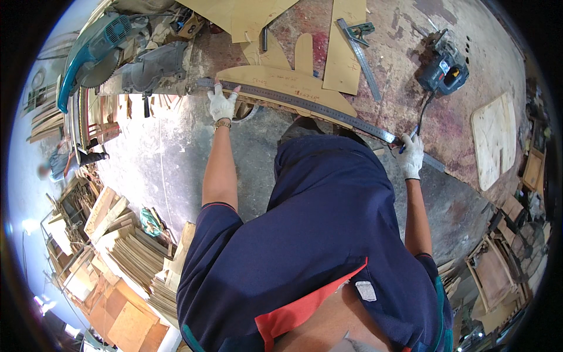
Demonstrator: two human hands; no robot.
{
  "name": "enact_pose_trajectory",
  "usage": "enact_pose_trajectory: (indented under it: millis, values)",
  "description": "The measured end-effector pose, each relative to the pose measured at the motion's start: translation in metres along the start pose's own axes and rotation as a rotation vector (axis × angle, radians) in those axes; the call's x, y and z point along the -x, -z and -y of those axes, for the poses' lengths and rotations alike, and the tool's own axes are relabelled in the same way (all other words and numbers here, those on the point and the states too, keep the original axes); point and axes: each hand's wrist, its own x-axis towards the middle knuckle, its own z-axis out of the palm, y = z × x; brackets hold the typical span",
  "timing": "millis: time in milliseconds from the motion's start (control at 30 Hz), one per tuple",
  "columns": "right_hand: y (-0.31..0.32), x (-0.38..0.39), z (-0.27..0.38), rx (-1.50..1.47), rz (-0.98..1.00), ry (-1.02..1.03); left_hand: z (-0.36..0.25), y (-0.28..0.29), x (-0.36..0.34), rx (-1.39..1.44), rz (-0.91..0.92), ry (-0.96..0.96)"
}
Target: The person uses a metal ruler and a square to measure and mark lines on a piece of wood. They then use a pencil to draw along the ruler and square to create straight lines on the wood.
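My left hand (pixel 223 104), in a white glove with bare fingertips, rests with fingers apart on the left part of a long steel ruler (pixel 317 108). The ruler lies along the lower edge of a curved yellow board piece (pixel 272 79) bearing handwriting. At the right end of this ruler my gloved right hand (pixel 412 155) is closed on a blue pen (pixel 402 148). A length of metal rule (pixel 433 162) shows just right of that hand. A second steel ruler (pixel 368 76) with a small dark metal tool (pixel 360 32) lies beside an upright yellow strip (pixel 346 58).
A jigsaw (pixel 441 70) with a cord lies at right on the stained worktop (pixel 410 58), near a pale board (pixel 492 141). A mitre saw (pixel 94 53) stands upper left. Wood stacks (pixel 129 258) fill the lower left; another person (pixel 61 161) is at far left.
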Motion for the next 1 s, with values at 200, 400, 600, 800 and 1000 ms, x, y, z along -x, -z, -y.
enact_pose_trajectory:
  millis: [200, 400, 600, 800, 1000]
  values:
    - [-0.0003, 0.0008, 0.0001, 0.006, -0.011, 0.019, 0.0059, -0.0042, -0.0016, -0.009, -0.041, -0.066]
    - [-0.0058, 0.0011, -0.0067, 0.017, -0.006, 0.025, 0.0059, -0.0054, -0.0016, 0.037, -0.052, -0.069]
    - [-0.0028, 0.0007, -0.0017, 0.031, -0.004, 0.007, 0.0053, -0.0047, -0.0007, 0.056, -0.052, -0.078]
    - [-0.0061, 0.0005, -0.0054, 0.028, -0.014, 0.015, 0.0025, -0.0032, 0.0003, 0.057, -0.067, -0.091]
    - [-0.0049, 0.0004, -0.0033, 0.033, -0.005, 0.009, 0.0032, -0.0041, 0.0015, 0.061, -0.101, -0.11]
